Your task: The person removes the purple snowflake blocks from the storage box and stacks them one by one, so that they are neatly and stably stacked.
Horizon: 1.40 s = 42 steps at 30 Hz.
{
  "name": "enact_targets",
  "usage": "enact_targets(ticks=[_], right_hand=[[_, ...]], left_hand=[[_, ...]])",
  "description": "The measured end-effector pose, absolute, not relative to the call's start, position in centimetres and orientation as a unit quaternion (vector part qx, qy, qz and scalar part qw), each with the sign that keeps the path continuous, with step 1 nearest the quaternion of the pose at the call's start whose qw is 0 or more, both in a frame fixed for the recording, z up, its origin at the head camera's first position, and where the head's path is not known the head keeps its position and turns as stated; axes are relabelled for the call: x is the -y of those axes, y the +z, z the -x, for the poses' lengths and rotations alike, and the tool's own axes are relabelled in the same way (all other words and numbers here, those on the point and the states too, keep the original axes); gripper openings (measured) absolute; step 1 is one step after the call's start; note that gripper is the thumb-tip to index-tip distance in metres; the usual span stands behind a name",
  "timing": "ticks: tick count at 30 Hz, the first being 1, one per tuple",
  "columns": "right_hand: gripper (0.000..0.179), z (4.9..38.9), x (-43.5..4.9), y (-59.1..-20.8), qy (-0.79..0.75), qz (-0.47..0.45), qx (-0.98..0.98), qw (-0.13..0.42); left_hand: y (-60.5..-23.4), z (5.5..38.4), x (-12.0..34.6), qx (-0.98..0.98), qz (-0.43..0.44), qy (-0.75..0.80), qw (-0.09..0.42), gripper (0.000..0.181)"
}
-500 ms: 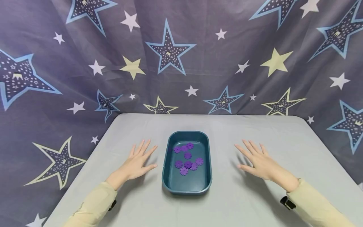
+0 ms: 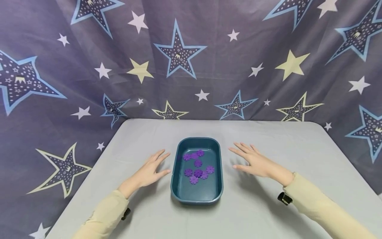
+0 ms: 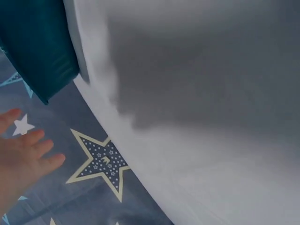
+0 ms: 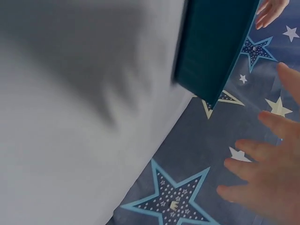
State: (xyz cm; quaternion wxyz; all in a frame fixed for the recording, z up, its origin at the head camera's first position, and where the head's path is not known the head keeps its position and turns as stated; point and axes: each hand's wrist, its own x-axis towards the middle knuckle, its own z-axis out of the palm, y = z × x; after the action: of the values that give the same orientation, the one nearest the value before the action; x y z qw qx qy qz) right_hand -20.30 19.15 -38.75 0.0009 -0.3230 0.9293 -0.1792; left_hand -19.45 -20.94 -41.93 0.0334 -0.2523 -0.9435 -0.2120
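A deep teal tray [image 2: 197, 197] with rounded corners stands on the table in the head view. Several purple flower-shaped discs [image 2: 194, 180] lie loose on its floor, some overlapping. To the tray's left is the left hand [image 2: 147, 172], fingers extended, thumb pointing at the tray wall with a small gap. On the other side the right hand [image 2: 253, 162] hovers with fingers spread, a bit farther off. Both hands hold nothing. The left wrist view has the tray's outer wall [image 3: 37, 47] beyond the fingers; the right wrist view has the opposite wall [image 4: 215, 47].
The tray sits on a light grey table cover [image 2: 197, 222]. Behind and beside the table hangs a dark grey-purple curtain [image 2: 209, 73] printed with stars. Dark straps [image 2: 285, 198] show under the wrists, below beige sleeves [image 2: 322, 202].
Both hands have moved inward toward the tray, the right one farther than the left, and have turned more sideways. The tray and purple discs have stayed where they were.
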Motion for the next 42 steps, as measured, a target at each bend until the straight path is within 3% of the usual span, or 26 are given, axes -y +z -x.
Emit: enact_targets(ticks=[8, 29, 42], right_hand=[[0.061, 21.7, -16.9, -37.7, -0.228, 0.363, -0.903, -0.001], [0.048, 24.8, -10.9, -37.9, -0.230, 0.417, -0.871, 0.119], [0.040, 25.6, -8.4, -39.4, -0.263, 0.426, -0.843, 0.197]], left_hand=[[-41.9, 19.6, 20.1, 0.927, 0.249, -0.280, 0.023, 0.061], [-43.0, 20.5, 18.0, 0.862, 0.237, -0.448, -0.024, 0.048], [-43.1, 20.6, 17.5, 0.858, 0.222, -0.463, -0.019, 0.042]])
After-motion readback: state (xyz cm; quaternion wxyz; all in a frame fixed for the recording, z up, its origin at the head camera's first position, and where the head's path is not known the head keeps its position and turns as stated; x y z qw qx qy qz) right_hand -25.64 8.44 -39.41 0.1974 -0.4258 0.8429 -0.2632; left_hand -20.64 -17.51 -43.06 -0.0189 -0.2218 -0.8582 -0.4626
